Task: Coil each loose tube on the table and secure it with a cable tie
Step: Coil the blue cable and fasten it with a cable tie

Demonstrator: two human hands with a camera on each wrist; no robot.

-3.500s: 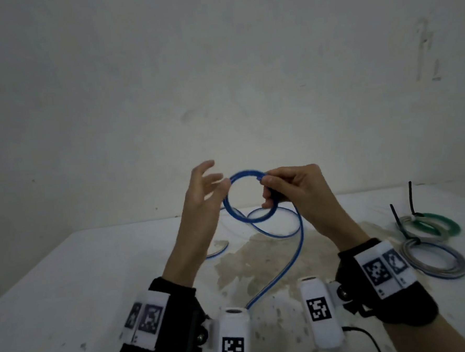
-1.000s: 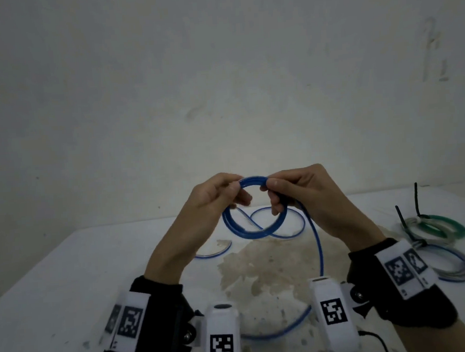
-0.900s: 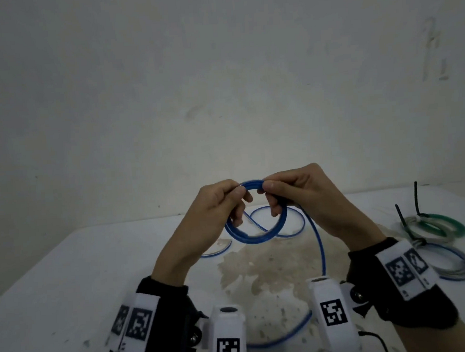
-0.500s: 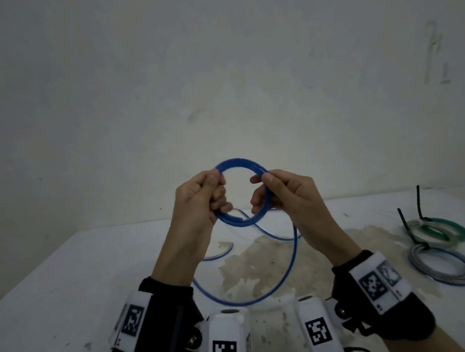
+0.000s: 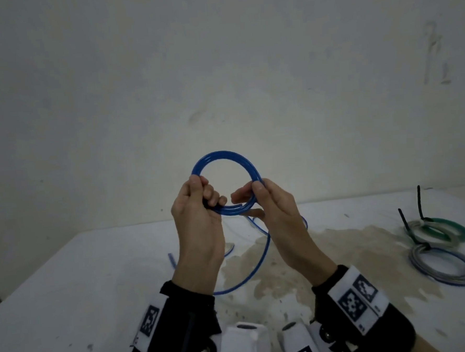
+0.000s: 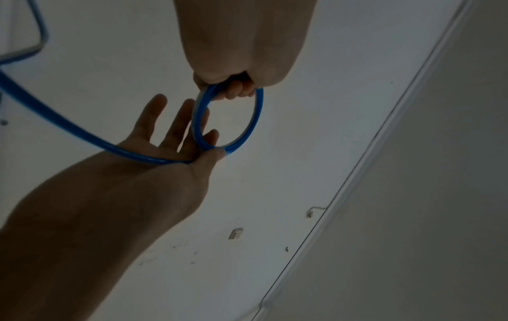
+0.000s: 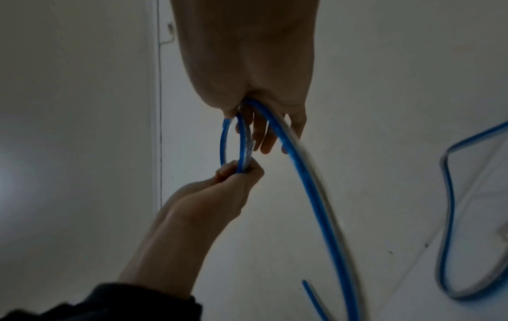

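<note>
A blue tube (image 5: 224, 157) is wound into a small coil of several turns, held upright above the table. My left hand (image 5: 202, 196) grips the coil's left side with curled fingers. My right hand (image 5: 251, 192) pinches the right side between thumb and forefinger, the other fingers straight. The tube's loose tail (image 5: 267, 245) hangs from the right hand and curves across the table. In the left wrist view the coil (image 6: 258, 113) spans from the left hand (image 6: 233, 86) to the right hand (image 6: 214, 149). In the right wrist view the tail (image 7: 316, 206) runs down past the coil (image 7: 222, 141).
Two tied coils lie at the table's right: a green and white one (image 5: 444, 232) with black cable ties (image 5: 419, 202) sticking up, and a grey and blue one (image 5: 446, 270). A brown stain (image 5: 290, 256) marks the white table (image 5: 70, 294). A bare wall stands close behind.
Both hands have lifted the coil higher and turned it. The left hand has closed on its left side. The loose tail has swung left under the hands and grown shorter.
</note>
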